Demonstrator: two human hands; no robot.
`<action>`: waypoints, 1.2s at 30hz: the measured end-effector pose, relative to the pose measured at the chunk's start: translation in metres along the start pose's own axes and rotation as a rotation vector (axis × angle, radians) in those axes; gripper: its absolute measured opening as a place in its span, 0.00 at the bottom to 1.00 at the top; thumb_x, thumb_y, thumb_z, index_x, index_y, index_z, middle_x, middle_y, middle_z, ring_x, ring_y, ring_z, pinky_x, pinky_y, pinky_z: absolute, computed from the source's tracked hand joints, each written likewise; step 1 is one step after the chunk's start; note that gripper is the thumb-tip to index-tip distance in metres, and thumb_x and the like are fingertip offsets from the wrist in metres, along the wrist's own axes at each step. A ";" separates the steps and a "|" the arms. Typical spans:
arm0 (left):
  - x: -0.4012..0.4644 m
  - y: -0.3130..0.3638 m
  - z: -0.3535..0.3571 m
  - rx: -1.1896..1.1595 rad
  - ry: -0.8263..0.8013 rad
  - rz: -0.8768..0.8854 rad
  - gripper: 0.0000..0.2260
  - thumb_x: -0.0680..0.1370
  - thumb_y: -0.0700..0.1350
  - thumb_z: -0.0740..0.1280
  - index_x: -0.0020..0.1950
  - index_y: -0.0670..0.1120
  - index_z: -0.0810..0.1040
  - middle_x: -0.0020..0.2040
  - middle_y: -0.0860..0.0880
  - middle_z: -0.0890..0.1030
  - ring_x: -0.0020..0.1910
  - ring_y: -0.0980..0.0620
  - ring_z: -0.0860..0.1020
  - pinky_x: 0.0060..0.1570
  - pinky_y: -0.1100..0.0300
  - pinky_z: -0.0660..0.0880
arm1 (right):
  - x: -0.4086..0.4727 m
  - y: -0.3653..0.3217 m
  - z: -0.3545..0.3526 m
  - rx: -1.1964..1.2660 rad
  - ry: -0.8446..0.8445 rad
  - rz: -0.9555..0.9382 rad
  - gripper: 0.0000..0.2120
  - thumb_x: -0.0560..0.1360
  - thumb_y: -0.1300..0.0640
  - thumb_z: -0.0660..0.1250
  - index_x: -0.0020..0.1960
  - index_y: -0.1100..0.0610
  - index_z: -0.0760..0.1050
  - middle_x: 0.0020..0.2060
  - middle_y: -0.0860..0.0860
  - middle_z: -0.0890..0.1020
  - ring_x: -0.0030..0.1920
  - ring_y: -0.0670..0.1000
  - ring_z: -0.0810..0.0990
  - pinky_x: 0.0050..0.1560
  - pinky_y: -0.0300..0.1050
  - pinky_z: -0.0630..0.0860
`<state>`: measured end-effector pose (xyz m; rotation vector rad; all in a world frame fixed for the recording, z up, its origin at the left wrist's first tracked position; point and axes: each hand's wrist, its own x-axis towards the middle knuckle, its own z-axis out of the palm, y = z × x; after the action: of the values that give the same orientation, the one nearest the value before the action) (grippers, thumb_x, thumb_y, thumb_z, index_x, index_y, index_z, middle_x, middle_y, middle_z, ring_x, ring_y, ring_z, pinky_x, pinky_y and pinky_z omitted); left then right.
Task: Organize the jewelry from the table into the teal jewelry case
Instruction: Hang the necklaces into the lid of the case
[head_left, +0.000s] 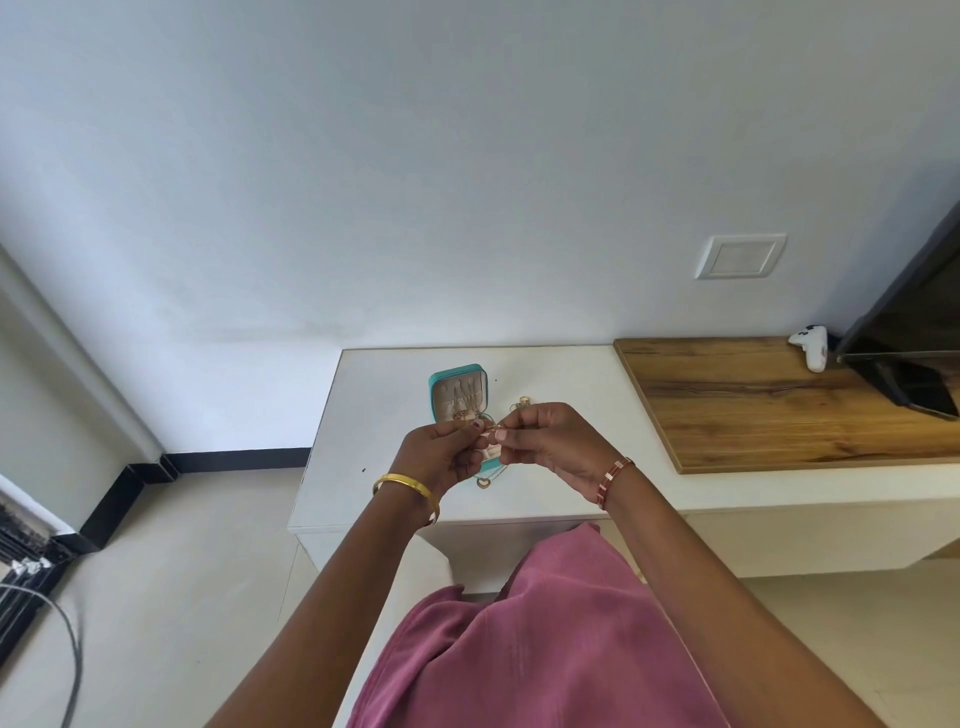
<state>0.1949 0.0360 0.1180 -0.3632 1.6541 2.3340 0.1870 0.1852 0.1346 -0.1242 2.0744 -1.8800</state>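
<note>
A: Plain white wall (467, 156), square white switch plate (740, 256). Daylight, soft.
B: Long white low cabinet (571, 499), brown wood-grain slab (769, 405) on its right part. Beige tiled floor (182, 571), black skirting board (236, 460).

White game controller (810, 347) on wooden board (779, 405), beside dark screen (914, 332). Blank wall plate (740, 256) above. Cables (67, 644) on floor, left.

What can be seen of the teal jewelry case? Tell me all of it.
The teal jewelry case lies open on the white table, lid tipped back toward the wall. The lining looks beige and soft; thin chains hang in the lid. Its lower half is mostly hidden behind the left hand and right hand, which pinch a small piece above it. Neither visibly touches it.
</note>
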 end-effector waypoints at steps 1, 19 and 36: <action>0.000 0.000 0.000 -0.011 -0.008 -0.011 0.05 0.76 0.36 0.64 0.43 0.38 0.79 0.25 0.49 0.79 0.22 0.57 0.74 0.28 0.66 0.77 | 0.000 -0.001 0.000 0.019 -0.011 0.006 0.05 0.73 0.68 0.65 0.39 0.64 0.76 0.30 0.55 0.77 0.27 0.44 0.77 0.39 0.36 0.79; 0.002 -0.006 -0.008 0.177 0.039 -0.082 0.05 0.76 0.40 0.65 0.42 0.41 0.79 0.32 0.46 0.79 0.25 0.55 0.74 0.32 0.64 0.75 | -0.004 -0.003 0.002 -0.267 -0.043 -0.026 0.09 0.76 0.61 0.64 0.38 0.56 0.77 0.18 0.45 0.73 0.21 0.41 0.70 0.38 0.36 0.77; -0.007 -0.006 0.002 0.382 -0.167 0.131 0.11 0.62 0.43 0.62 0.40 0.51 0.81 0.33 0.53 0.83 0.42 0.54 0.80 0.53 0.55 0.72 | -0.002 -0.010 0.004 -0.281 -0.036 -0.029 0.09 0.75 0.60 0.66 0.36 0.56 0.76 0.22 0.48 0.77 0.21 0.44 0.68 0.25 0.33 0.66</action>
<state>0.2030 0.0394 0.1156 0.0171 2.0318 2.0013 0.1887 0.1803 0.1449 -0.2543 2.3125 -1.5787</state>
